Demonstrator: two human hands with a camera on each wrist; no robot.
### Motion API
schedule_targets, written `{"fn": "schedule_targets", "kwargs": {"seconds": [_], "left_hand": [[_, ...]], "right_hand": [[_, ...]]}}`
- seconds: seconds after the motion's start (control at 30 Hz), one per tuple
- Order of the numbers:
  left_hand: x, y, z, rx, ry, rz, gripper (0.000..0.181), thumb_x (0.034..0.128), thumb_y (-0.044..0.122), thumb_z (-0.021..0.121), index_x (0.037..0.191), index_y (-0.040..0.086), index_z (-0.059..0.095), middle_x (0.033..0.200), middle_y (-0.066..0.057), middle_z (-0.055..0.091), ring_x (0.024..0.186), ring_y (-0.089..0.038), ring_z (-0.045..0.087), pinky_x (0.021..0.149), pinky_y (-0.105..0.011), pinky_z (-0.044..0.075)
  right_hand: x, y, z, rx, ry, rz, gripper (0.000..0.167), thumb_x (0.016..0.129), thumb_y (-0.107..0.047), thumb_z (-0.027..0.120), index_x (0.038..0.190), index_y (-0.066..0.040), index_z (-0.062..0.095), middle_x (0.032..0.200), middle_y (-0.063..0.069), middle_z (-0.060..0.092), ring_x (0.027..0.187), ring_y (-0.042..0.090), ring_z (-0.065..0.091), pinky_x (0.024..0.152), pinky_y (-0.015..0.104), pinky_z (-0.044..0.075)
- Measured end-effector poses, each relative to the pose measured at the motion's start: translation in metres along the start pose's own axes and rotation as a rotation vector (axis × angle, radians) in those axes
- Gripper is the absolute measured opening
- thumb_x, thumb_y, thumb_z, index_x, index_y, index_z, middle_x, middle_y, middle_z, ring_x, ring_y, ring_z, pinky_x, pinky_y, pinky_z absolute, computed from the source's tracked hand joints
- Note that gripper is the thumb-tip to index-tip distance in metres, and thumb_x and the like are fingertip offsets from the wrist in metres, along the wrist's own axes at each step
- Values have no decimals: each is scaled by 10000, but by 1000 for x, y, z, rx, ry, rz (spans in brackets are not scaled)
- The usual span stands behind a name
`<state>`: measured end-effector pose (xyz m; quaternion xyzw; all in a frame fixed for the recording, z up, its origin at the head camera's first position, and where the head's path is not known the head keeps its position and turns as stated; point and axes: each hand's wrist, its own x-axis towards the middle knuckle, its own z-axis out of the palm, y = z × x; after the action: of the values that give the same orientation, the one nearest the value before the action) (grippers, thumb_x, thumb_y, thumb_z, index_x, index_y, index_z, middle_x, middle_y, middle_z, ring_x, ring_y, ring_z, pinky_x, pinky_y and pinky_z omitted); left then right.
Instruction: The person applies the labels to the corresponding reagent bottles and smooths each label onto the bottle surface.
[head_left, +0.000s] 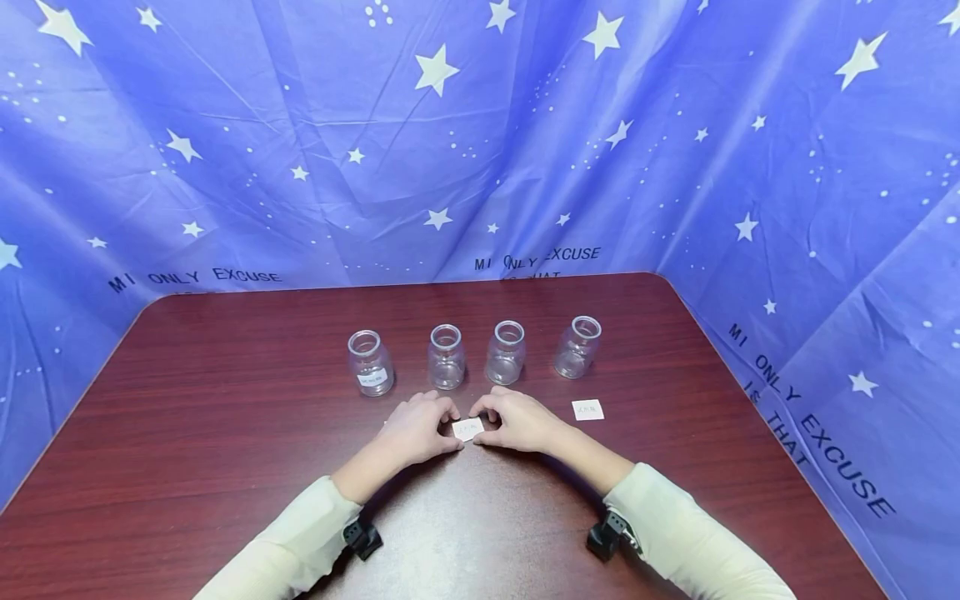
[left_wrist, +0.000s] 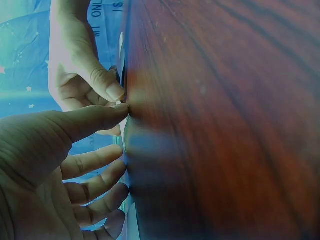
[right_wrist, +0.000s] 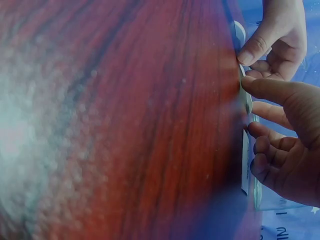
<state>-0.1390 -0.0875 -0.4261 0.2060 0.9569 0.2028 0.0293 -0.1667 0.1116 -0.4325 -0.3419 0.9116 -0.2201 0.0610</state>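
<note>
A small white paper label point(head_left: 468, 429) with faint writing lies between my two hands, low over the table in front of the jars. My left hand point(head_left: 423, 425) holds its left side, thumb at the near corner and index finger at the far one. At the opposite side my right hand point(head_left: 521, 421) holds it likewise with thumb and index finger. Seen edge-on in the right wrist view, the paper label point(right_wrist: 249, 104) looks slightly bent. The other fingers of the left hand point(left_wrist: 95, 165) are spread near the tabletop; those of the right hand point(right_wrist: 287, 135) are bent.
Beyond the hands stand a glass jar with a label point(head_left: 372, 377) on its front and three unlabelled glass jars point(head_left: 447, 358), all without lids. Another white label point(head_left: 588, 409) lies in front of the rightmost jar point(head_left: 577, 348). A blue star-printed curtain point(head_left: 315, 125) surrounds the dark red table point(head_left: 225, 450).
</note>
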Motion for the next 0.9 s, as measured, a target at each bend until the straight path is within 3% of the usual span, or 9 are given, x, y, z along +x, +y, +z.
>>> {"fn": "schedule_targets", "kwargs": {"seconds": [0.53,0.9], "left_hand": [[3,0,4,9,-12,-15,264,701,328,773,859,168,635,815,31,546,787,-162,512,676,-367,439],[3,2,3,-2,-12,-27,230,697,306,775,815,174,629,797,30,530,770,-162,500,664,-367,429]], "right_hand": [[4,-1,2,1,-8,-14,254,746,-280,764,951,-159,674,749,-44,514,668,23,430,603,167,364],[4,-1,-1,67,-20,-30,228,742,-226,767,921,-134,659,730,-22,526,647,11,426,583,160,361]]}}
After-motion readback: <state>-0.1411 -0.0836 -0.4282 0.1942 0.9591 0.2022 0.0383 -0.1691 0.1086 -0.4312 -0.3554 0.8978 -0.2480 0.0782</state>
